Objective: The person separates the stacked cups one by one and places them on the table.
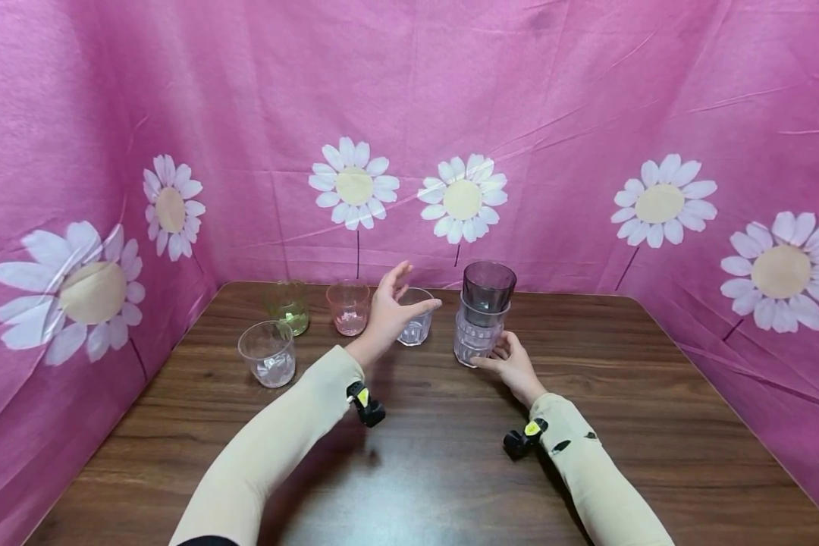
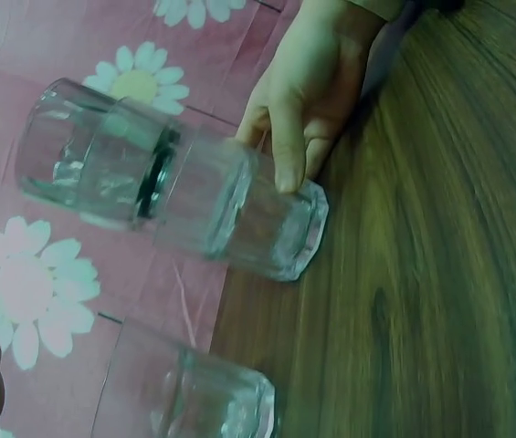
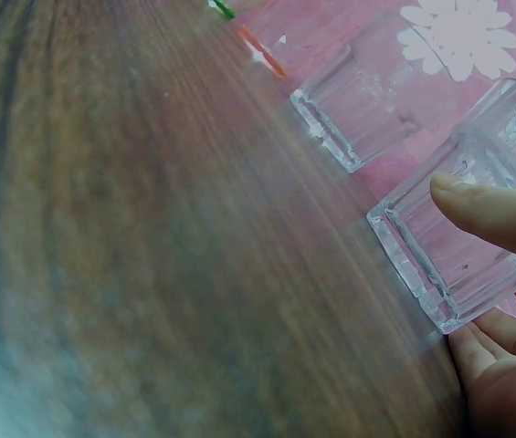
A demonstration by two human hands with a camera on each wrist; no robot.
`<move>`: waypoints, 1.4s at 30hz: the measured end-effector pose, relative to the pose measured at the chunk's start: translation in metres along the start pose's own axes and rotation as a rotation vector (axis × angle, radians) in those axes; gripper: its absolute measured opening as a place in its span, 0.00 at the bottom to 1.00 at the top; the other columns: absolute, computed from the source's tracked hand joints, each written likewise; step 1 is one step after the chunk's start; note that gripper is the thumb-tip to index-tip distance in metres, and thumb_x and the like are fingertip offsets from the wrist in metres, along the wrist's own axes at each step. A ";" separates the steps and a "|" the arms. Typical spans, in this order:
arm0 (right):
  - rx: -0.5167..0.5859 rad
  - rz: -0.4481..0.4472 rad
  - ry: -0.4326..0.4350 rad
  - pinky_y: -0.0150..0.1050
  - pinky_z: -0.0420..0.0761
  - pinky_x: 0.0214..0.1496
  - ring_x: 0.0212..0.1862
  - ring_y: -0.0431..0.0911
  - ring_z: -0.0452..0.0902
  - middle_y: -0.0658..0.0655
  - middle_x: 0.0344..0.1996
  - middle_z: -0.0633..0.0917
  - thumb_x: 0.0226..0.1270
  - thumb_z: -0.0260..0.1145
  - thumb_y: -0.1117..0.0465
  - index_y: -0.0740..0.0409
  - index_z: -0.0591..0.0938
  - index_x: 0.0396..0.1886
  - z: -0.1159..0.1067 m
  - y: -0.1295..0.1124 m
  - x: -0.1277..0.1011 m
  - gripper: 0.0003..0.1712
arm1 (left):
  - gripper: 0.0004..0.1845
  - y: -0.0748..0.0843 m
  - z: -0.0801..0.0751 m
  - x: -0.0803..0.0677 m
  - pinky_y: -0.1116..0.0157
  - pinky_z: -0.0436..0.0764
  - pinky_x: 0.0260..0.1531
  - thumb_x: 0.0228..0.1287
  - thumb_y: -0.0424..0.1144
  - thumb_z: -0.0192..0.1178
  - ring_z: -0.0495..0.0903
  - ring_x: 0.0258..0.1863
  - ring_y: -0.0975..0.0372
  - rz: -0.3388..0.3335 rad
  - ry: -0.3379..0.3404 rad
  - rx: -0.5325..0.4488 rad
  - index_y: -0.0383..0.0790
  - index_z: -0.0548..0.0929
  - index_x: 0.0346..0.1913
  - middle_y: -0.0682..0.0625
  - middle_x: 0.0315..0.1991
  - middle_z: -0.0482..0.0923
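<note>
Steadying a three-cup stack (image 1: 483, 315) at its base on the table (image 1: 450, 455), the right hand (image 1: 512, 364) grasps the bottom cup. The left hand (image 1: 390, 312), grip released, hovers beside a clear cup (image 1: 416, 318) (a careless brush could topple either).

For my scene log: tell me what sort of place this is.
Probably a staged tabletop set, not a lived-in room: a wooden table walled on three sides by a pink daisy-print cloth, with only plastic cups on it.
</note>
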State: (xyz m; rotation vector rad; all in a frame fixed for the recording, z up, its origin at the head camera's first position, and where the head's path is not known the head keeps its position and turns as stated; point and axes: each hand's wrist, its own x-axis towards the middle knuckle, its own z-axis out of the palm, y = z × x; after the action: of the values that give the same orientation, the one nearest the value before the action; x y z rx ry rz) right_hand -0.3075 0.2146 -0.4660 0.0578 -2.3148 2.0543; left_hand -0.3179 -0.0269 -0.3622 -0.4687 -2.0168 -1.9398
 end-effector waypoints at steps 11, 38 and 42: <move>0.002 0.002 -0.004 0.45 0.68 0.72 0.65 0.56 0.68 0.67 0.62 0.72 0.56 0.71 0.76 0.69 0.63 0.62 0.000 0.000 0.000 0.37 | 0.48 -0.001 0.037 0.000 0.63 0.68 0.68 0.47 0.29 0.78 0.68 0.68 0.49 0.038 -0.086 0.052 0.30 0.64 0.72 0.37 0.67 0.70; -0.007 -0.002 0.010 0.30 0.75 0.60 0.65 0.60 0.68 0.68 0.59 0.72 0.56 0.70 0.77 0.67 0.63 0.57 -0.001 0.003 0.001 0.33 | 0.51 0.001 0.084 0.019 0.68 0.69 0.66 0.47 0.39 0.80 0.69 0.67 0.53 -0.033 -0.133 0.174 0.36 0.64 0.74 0.39 0.69 0.66; -0.005 0.001 0.009 0.29 0.75 0.60 0.65 0.59 0.68 0.67 0.59 0.72 0.56 0.70 0.77 0.66 0.63 0.58 -0.001 0.001 0.000 0.33 | 0.52 0.001 0.085 0.020 0.69 0.69 0.66 0.46 0.38 0.80 0.69 0.67 0.52 -0.036 -0.131 0.152 0.35 0.63 0.74 0.38 0.70 0.66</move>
State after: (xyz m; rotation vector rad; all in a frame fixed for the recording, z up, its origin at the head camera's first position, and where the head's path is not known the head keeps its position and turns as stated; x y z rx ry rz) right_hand -0.3077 0.2153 -0.4666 0.0465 -2.3148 2.0453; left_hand -0.3347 0.0588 -0.3560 -0.5372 -2.2487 -1.8016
